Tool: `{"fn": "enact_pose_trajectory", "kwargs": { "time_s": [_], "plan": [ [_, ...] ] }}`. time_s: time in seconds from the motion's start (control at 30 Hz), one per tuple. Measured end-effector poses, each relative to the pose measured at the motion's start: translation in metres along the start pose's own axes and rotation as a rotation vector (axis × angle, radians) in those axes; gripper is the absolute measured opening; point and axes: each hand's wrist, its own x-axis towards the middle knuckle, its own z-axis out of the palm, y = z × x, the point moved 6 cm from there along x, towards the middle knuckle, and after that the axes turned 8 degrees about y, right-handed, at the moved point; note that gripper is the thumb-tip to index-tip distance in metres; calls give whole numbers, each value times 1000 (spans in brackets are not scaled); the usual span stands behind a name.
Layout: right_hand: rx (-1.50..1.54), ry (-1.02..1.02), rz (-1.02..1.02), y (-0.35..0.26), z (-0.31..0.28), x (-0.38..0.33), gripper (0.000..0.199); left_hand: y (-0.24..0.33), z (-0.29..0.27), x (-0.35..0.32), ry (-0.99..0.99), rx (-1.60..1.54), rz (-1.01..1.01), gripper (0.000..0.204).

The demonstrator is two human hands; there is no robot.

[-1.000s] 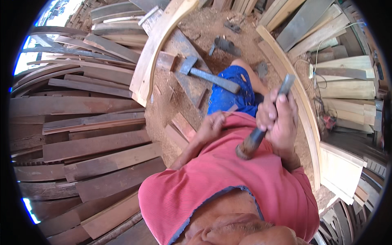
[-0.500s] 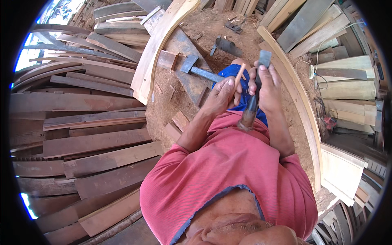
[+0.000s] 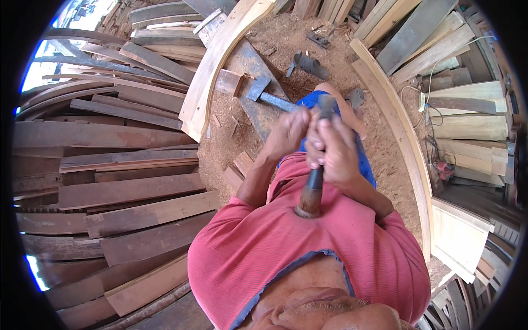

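My right hand is closed around a wood chisel, its wide blade pointing away from me and blurred by motion. The butt of the dark handle rests against the front of my pink shirt. Close beside the blade, my left hand is closed on a thin wooden stick, now almost wholly hidden by the fingers. Beyond my left hand a hammer lies on a worn board, its head near a small wooden block.
A curved pale timber stands at the left; another long curved piece runs along my right. Stacked planks fill the left side, with more boards at the right. A hand plane lies on sawdust ahead. A cord hangs at right.
Both hands have come together and closer to my chest. The chisel's handle has slid up my shirt, leftward. The wooden stick, plain to see before, is now mostly covered.
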Motion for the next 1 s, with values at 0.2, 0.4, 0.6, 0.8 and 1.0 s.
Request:
{"fn": "enact_pose_trajectory", "kwargs": {
  "time_s": [0.2, 0.4, 0.6, 0.8, 1.0],
  "plan": [
    [-20, 131, -119, -37, -18, -6, 19, -39, -3, -49, 25, -315, -416, 45],
    [-447, 27, -285, -35, -28, 42, 18, -20, 18, -15, -125, -752, -412, 47],
    [-665, 138, -392, -57, -43, 45, 19, -11, 40, -16, -291, -831, -493, 47],
    [-762, 169, -425, -63, -51, 51, 20, -18, 30, -22, -196, -548, -378, 48],
    [-702, 150, -433, -64, -48, 51, 20, -13, 41, -18, -289, -933, -485, 48]
  ]
}}
